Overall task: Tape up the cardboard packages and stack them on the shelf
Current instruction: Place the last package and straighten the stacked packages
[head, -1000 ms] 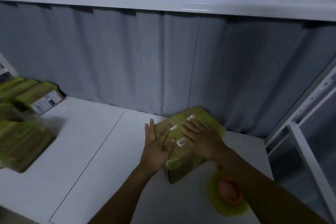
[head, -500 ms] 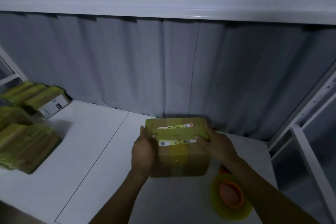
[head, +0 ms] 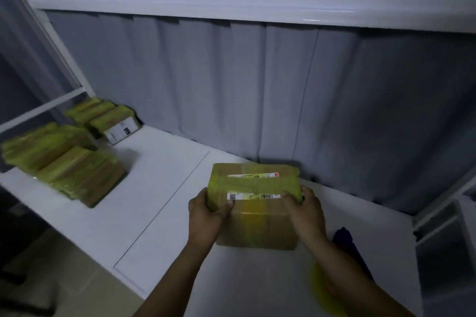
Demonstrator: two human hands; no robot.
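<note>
**Taped box gripped at both ends**

A blocky brown cardboard box (head: 257, 221), banded with glossy yellow-green tape across white barcode labels, was over the smooth white shelf (head: 159, 188) near the pleated grey curtain (head: 231, 85). The left hand (head: 206, 216) and right hand (head: 306, 213) gripped its opposite ends, fingers (head: 291, 200) curled round the upper edges. Flat taped packages (head: 77, 170) lay stacked far left.

Parcel packing or storage room. White shelf rack (head: 231, 6) with a flat white shelf board (head: 159, 188), grey curtain (head: 231, 85) behind. Taped cardboard packages (head: 77, 175) piled at left, centre package (head: 257, 226) bearing barcode labels, yellow tape roll (head: 320, 287) near it on the board.
</note>
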